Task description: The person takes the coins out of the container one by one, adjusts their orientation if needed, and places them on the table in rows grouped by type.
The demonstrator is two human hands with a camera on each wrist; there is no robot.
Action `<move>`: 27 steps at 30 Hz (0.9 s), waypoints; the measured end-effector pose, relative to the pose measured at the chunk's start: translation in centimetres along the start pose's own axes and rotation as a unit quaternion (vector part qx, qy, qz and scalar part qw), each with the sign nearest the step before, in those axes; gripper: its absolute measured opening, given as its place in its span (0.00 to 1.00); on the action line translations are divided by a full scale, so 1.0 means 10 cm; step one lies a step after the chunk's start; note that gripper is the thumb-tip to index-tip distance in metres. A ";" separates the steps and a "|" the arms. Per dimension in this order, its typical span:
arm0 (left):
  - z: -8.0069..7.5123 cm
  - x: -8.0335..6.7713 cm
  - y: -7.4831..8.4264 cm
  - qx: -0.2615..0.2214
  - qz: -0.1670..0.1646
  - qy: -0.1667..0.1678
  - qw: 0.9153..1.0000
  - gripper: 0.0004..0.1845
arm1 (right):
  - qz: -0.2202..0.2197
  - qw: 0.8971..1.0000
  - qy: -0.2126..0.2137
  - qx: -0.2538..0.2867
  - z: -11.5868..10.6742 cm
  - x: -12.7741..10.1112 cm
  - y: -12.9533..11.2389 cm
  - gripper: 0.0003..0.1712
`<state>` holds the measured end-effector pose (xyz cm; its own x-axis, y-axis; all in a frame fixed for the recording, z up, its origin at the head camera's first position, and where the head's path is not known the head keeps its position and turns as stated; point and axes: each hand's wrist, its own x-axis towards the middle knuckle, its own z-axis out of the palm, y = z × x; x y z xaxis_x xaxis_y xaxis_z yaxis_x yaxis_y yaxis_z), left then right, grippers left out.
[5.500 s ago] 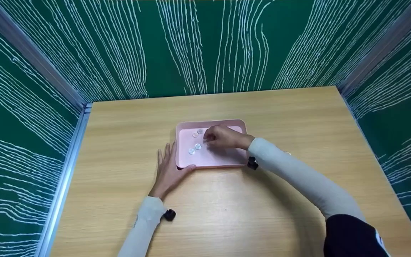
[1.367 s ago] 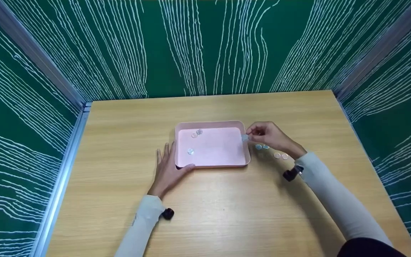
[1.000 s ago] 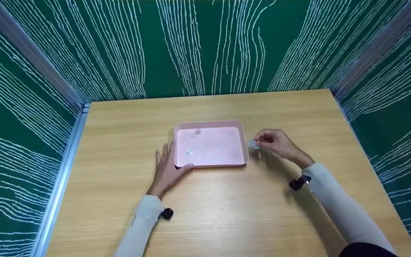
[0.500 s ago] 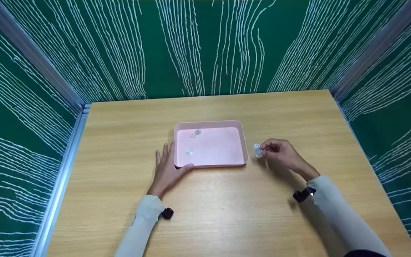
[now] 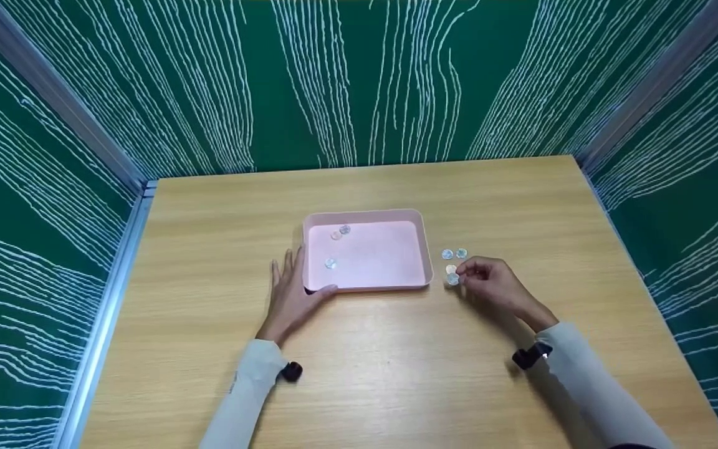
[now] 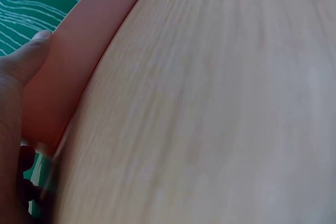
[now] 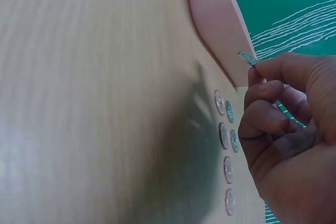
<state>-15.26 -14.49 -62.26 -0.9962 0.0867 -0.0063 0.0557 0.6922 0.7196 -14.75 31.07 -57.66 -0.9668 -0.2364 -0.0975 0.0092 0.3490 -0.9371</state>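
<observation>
The right hand [image 5: 490, 287] is positioned over the light wooden table [image 5: 396, 374], just right of the shallow pink rectangular plastic tray [image 5: 424, 249]. Its fingers are curled, and the thumb and forefinger pinch one small round silver coin [image 7: 247, 58] by its edge. In the right wrist view the pinched coin is held clear of the table surface, close to the outer wall of the tray but not touching it.

On the table beside this hand lies a group of small round coins [image 7: 224, 135], set flat in a short double row. They are near the tray's right wall and apart from it. In the head view, part of this group shows just beyond the fingertips of the right hand; the remainder is covered by the hand.

The left hand [image 5: 289, 298] lies flat on the table at the tray's near left corner. Its fingers are straight and extended along the left wall; the thumb [image 6: 32, 56] presses against the tray's near wall. It holds nothing.

Three small round coins [image 5: 330, 263] remain inside the tray, along its left side.
</observation>
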 end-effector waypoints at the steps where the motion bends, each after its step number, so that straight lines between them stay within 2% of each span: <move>1: 0.00 0.00 0.00 0.000 0.001 0.001 1.000 0.68 | 0.003 1.000 0.000 0.000 0.00 -0.01 0.01 0.10; 9: -0.01 0.00 -0.01 0.004 0.005 -0.001 1.000 0.70 | 0.022 1.000 0.006 -0.013 0.04 -0.04 0.09 0.10; 13: 0.00 0.02 0.00 0.012 0.025 0.003 1.000 0.69 | 0.022 0.999 0.013 -0.023 0.04 -0.04 0.12 0.08; 16: -0.01 0.03 0.00 0.017 0.038 0.004 0.999 0.68 | 0.021 0.999 0.021 -0.021 0.00 -0.03 0.16 0.08; 27: 0.00 0.02 0.00 0.013 0.025 0.001 1.000 0.69 | 0.028 0.998 0.054 -0.021 -0.28 0.12 0.12 0.10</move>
<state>-15.49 -14.51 -62.24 -0.9924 0.1195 0.0303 0.1063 0.7054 0.7008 -16.60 33.72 -58.02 -0.9871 -0.1166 -0.1096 0.0550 0.3961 -0.9165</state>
